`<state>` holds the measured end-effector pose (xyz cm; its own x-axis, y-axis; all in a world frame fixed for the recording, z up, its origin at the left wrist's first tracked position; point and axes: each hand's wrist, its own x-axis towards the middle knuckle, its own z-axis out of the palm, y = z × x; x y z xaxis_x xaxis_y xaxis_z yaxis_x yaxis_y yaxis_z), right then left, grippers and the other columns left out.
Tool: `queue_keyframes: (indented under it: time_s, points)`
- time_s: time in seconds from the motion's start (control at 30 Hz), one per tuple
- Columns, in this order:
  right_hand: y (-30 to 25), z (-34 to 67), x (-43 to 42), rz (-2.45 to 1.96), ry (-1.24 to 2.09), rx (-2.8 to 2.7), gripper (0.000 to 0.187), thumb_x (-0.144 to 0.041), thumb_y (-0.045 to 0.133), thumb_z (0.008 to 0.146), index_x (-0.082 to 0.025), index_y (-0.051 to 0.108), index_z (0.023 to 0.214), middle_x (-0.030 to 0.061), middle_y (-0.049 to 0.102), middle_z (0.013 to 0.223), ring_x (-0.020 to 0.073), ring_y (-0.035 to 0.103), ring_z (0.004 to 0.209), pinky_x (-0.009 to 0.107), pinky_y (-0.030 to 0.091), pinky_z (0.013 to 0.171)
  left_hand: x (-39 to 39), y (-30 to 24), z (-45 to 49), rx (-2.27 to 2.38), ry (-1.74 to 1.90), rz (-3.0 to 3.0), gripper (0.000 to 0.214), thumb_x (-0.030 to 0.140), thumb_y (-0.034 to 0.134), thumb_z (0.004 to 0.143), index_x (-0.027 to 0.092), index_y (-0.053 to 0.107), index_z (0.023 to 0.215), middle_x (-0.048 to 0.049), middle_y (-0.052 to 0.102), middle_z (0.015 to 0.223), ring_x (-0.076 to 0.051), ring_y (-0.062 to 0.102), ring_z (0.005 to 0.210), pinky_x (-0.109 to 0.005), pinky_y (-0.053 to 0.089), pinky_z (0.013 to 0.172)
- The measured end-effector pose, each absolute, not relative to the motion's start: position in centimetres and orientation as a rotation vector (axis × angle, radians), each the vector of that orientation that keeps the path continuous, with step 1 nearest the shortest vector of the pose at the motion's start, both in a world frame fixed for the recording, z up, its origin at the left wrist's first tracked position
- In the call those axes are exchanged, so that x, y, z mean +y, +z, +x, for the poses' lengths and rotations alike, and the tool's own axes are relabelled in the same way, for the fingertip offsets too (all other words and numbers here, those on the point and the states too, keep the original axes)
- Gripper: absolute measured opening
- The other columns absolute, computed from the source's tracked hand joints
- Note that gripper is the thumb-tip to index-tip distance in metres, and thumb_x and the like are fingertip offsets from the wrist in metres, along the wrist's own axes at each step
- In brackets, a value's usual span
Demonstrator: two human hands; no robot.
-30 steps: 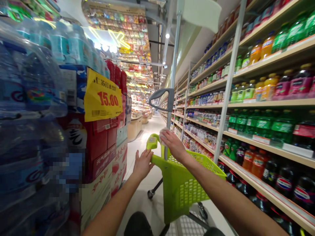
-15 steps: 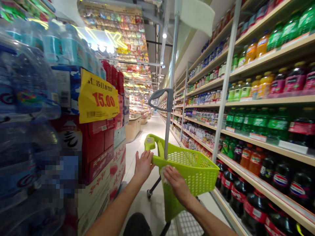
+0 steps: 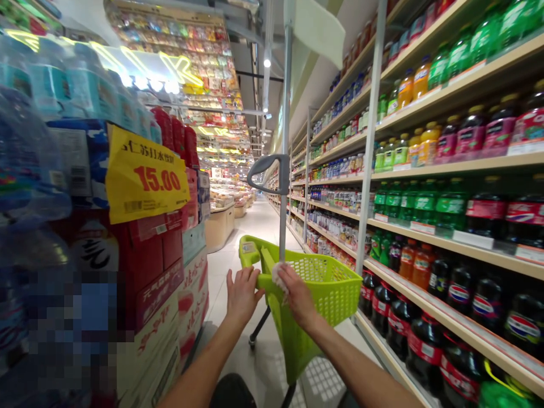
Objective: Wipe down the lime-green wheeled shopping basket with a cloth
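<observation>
A lime-green plastic shopping cart (image 3: 335, 292) with a perforated basket stands in front of me. My left hand (image 3: 242, 292) is wrapped over the cart's near rim, just below its green handle end (image 3: 250, 249). In my right hand (image 3: 295, 292) is a crumpled white cloth (image 3: 279, 275), pressed against the top of the near rim beside the pole. From the basket rises a grey metal pole (image 3: 284, 226) with a grey loop handle (image 3: 267, 174) and a pale flag-like sign (image 3: 317, 31) at its top.
Drink shelves (image 3: 450, 224) line the right side closely. On the left are stacked drink cartons (image 3: 151, 277), bottle packs (image 3: 89, 85) and a yellow price sign (image 3: 147, 173). A tiled aisle (image 3: 244, 226) runs ahead, past a wooden display stand (image 3: 221, 226).
My right hand has moved the cloth up the cart's near side onto the top of the rim. My left hand keeps its hold. The whole view has shifted slightly.
</observation>
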<state>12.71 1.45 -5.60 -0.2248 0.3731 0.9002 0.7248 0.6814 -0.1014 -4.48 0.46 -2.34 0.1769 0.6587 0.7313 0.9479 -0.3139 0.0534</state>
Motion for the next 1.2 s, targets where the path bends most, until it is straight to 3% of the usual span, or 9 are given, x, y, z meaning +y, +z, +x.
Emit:
queue_keyframes:
  time_s: [0.33,0.5,0.7,0.93,1.07,1.2]
  points:
    - [-6.9,15.4,1.4,-0.809,-0.352,-1.848,0.043,-0.008,0.041,0.08,-0.024,0.053,0.118,0.0061,0.054,0.123,0.0188,0.045,0.118,0.041,0.039,0.098,-1.4,-2.6,-0.5,-1.56,-0.895,-2.069,0.037,0.024,0.054,0.075,0.018,0.051,0.112,-0.0094,0.054,0.116,-0.026,0.044,0.111,-0.046,0.023,0.101]
    - [-6.7,19.6,0.7,-0.859,-0.255,-1.739,0.044,-0.009,0.041,0.077,-0.025,0.055,0.115,0.0043,0.055,0.121,0.0181,0.048,0.116,0.041,0.04,0.097,-1.6,-1.4,0.8,-1.256,-0.916,-2.342,0.037,0.031,0.052,0.078,0.022,0.05,0.114,-0.0051,0.058,0.112,-0.022,0.048,0.105,-0.044,0.024,0.101]
    - [-4.5,20.7,-1.6,-0.993,-0.176,-1.615,0.032,-0.017,0.042,0.079,-0.021,0.061,0.105,0.0072,0.063,0.109,0.0215,0.058,0.101,0.043,0.047,0.089,1.6,0.2,-0.1,-1.396,-0.778,-2.436,0.045,0.045,0.042,0.082,0.023,0.044,0.122,-0.0064,0.043,0.134,-0.025,0.034,0.125,-0.051,0.021,0.102]
    - [-4.1,19.6,-3.0,-0.927,-0.414,-1.804,0.051,-0.005,0.037,0.069,-0.024,0.058,0.113,0.0056,0.059,0.115,0.0201,0.052,0.109,0.042,0.043,0.094,1.0,-1.5,2.4,-1.431,-0.778,-2.378,0.048,0.046,0.043,0.081,0.023,0.044,0.123,-0.0082,0.039,0.137,-0.027,0.031,0.127,-0.051,0.024,0.101]
    - [-4.2,23.9,-2.0,-1.121,-0.543,-1.533,0.044,-0.013,0.04,0.073,-0.024,0.057,0.113,0.0059,0.057,0.116,0.0226,0.051,0.11,0.044,0.043,0.094,0.3,-1.1,2.2,-1.375,-0.811,-2.415,0.048,0.045,0.043,0.081,0.025,0.043,0.124,-0.0075,0.042,0.135,-0.026,0.034,0.125,-0.051,0.021,0.103]
    - [-3.6,25.1,-1.4,-1.237,-0.58,-1.449,0.038,-0.017,0.044,0.075,-0.022,0.059,0.109,0.0088,0.057,0.117,0.0258,0.051,0.11,0.047,0.043,0.092,0.7,-1.0,0.9,-1.563,-0.833,-2.365,0.051,0.041,0.042,0.081,0.023,0.037,0.128,-0.0094,0.034,0.14,-0.027,0.025,0.13,-0.056,0.018,0.102]
